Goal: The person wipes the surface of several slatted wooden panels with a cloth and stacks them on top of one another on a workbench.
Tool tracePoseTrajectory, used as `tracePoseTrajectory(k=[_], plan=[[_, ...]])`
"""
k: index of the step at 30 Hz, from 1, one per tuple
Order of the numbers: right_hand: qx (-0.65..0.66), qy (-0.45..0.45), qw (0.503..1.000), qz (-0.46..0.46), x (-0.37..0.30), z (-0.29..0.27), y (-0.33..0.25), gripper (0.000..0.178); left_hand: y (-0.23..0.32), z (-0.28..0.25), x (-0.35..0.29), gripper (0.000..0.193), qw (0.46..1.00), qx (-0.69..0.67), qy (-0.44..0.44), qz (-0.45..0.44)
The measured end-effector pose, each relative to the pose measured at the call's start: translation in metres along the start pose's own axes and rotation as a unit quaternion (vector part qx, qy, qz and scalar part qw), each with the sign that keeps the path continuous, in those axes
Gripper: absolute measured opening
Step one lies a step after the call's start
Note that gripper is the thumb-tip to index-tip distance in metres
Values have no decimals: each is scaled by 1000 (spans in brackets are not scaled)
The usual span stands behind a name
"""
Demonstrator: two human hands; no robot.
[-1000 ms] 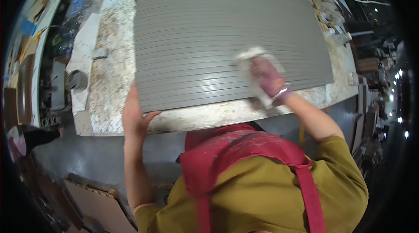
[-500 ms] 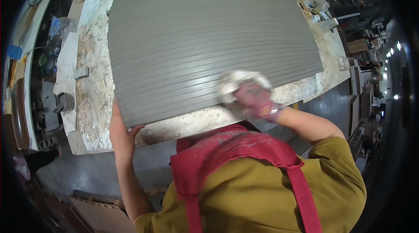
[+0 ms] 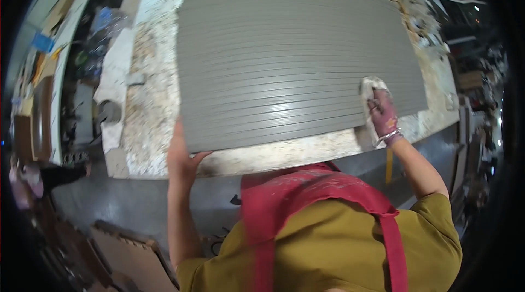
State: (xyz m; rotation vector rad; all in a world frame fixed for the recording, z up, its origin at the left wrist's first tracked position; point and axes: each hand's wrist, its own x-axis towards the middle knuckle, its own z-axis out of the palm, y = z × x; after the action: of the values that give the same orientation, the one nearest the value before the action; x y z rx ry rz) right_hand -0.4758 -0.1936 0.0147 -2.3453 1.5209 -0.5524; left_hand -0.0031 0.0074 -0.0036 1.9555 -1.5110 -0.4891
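— Fingers (image 3: 376, 107) of the right hand (image 3: 384, 117) lie together, pressed flat onto a pale cloth (image 3: 369, 90); can you see more of that rag?

— Only its upper part; the hand, in a pinkish glove, covers the rest. It sits on the big grey panel (image 3: 295, 56), close to the near right corner.

— And the left hand (image 3: 183, 155)?

— Bare, clasping the panel's near left corner. The thumb shows beside the edge, but the fingertips go under or behind the board, so I cannot tell how they are set.

— What's lost from view?

— The workbench (image 3: 147, 100) under the panel mostly (only its margins show). Clutter at the far right (image 3: 432, 24) is too small and bent by the lens to name. The person's chest, in an ochre shirt with a red apron (image 3: 306, 199), blocks the floor below the bench.

— Surfaces?

— The panel is smooth, slightly glossy, with long parallel grooves. The bench top is speckled, stained, stone-like. Brown cardboard (image 3: 131, 253) lies on the floor at lower left; shelves of odds and ends (image 3: 65, 73) stand further left.
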Motion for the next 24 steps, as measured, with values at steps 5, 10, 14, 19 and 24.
tracePoseTrajectory(k=[5,10,14,19,24], plan=[[78,-223,918,-318,48,98,-208,16,-3,0,2,100,986,-143,-13,-88],[68,-275,888,-362,51,89,-212,20,-13,7,-8,88,975,-200,38,-84],[9,-283,898,-338,42,68,-177,27,-6,9,-3,75,972,-225,25,-69],[46,-176,906,-381,96,137,-288,22,-30,25,-10,81,986,-154,58,-34],[75,-235,869,-429,97,128,-259,23,-34,20,-13,88,987,-139,71,-41]])
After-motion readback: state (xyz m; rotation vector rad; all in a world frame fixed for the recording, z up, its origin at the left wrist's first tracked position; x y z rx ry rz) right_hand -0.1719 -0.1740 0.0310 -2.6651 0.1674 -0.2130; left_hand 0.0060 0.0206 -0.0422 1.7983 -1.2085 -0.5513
